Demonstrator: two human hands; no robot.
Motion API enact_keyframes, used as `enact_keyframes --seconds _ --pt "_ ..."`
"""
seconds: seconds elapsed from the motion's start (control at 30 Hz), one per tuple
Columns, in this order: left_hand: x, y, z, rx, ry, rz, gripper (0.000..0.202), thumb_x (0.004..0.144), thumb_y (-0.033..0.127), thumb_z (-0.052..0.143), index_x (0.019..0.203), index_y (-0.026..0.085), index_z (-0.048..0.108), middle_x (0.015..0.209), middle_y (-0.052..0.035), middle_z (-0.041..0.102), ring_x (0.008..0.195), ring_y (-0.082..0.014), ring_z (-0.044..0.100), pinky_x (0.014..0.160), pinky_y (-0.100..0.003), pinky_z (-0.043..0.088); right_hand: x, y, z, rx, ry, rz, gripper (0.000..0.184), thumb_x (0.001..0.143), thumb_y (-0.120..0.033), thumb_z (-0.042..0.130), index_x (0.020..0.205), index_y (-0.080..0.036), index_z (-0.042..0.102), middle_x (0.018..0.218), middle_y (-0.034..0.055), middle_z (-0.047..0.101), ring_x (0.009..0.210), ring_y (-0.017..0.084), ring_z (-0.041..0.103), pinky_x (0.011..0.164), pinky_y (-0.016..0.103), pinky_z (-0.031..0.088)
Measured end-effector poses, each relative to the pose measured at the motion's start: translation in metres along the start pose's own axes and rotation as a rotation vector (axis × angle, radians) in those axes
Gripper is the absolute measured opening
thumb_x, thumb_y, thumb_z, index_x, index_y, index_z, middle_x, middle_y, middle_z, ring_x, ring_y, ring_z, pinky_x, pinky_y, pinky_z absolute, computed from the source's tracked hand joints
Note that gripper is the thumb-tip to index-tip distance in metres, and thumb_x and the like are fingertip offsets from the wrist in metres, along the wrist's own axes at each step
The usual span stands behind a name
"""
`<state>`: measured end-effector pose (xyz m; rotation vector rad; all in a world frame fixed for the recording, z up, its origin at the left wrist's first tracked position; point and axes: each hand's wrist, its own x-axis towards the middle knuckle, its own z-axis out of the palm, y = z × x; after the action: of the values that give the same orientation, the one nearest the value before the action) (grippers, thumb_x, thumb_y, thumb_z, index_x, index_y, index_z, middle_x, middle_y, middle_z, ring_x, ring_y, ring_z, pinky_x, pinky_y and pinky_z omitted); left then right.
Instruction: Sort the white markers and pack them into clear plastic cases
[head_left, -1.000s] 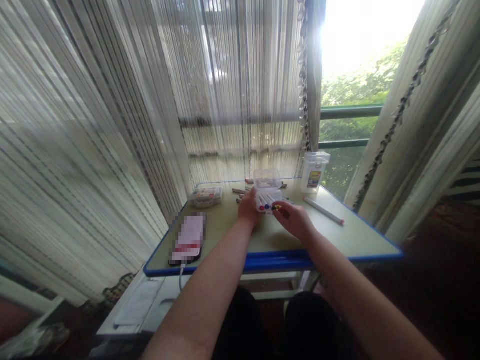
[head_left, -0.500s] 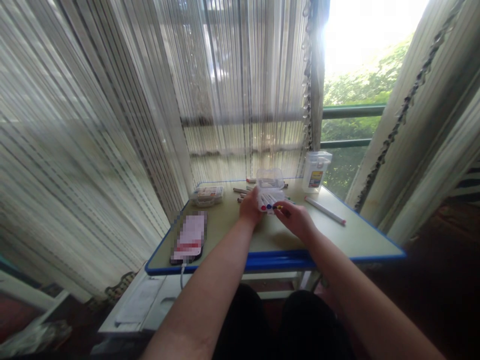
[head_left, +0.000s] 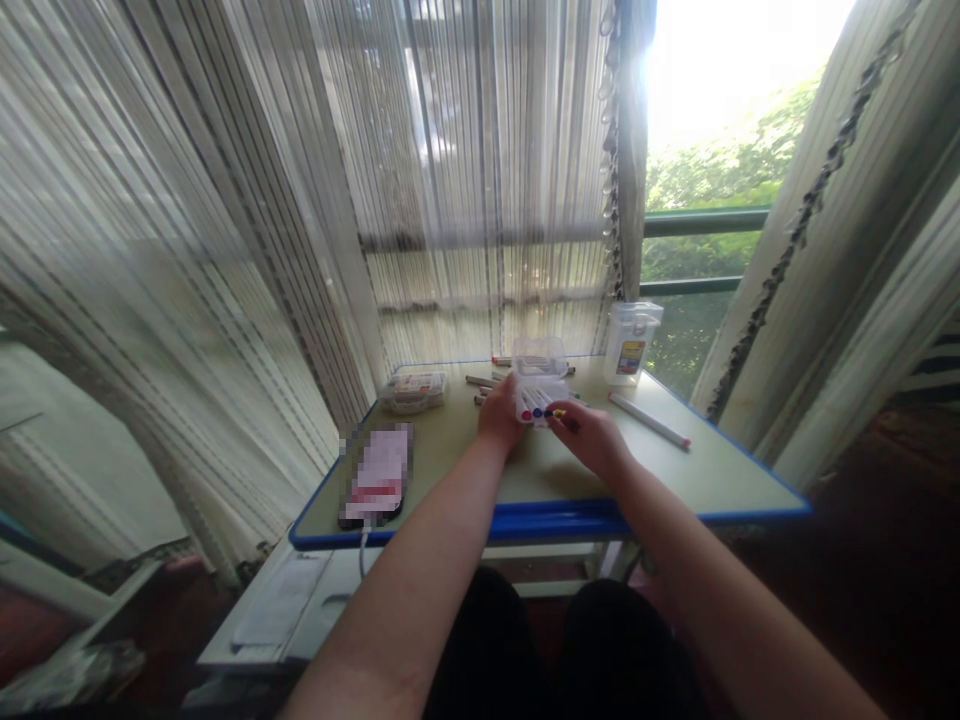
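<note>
My left hand (head_left: 501,415) grips the left side of a small clear plastic case (head_left: 540,362), whose lid stands raised at the back. Several white markers (head_left: 534,398) lie side by side in it, their red, blue, dark and yellow ends facing me. At the case's front right, my right hand (head_left: 589,430) has its fingers closed at the yellow-ended marker (head_left: 559,413). The fingertips partly cover that marker. Behind the case and to its left, loose markers (head_left: 484,381) lie on the table.
A closed clear case (head_left: 415,391) sits at the table's left back. A phone (head_left: 381,470) with a cable lies at the left front. To the right stand a tall clear container (head_left: 631,345) and a single white marker (head_left: 649,420). Blue edging borders the table (head_left: 720,480).
Both hands and the case stay almost where they were. At the far left, the curtain has shifted, showing more of a pale surface behind it.
</note>
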<state>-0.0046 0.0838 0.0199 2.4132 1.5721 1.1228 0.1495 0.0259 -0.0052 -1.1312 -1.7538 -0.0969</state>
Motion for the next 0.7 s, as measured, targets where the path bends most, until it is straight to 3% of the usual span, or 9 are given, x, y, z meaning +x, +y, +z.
enact_keyframes --seconds 0.7 --pt "0.0009 -0.0049 0.0031 0.029 0.002 -0.001 0.026 0.084 0.027 0.053 0.109 0.018 0.052 0.105 -0.0096 0.065 0.096 -0.0197 0.062 0.080 -0.028 0.046 0.0002 -0.0026 -0.0018 0.012 0.000 0.011 0.019 0.084 -0.035 0.055 0.089 -0.020 0.066 0.050 -0.0043 0.053 0.042 0.010 0.045 0.048 0.021 0.037"
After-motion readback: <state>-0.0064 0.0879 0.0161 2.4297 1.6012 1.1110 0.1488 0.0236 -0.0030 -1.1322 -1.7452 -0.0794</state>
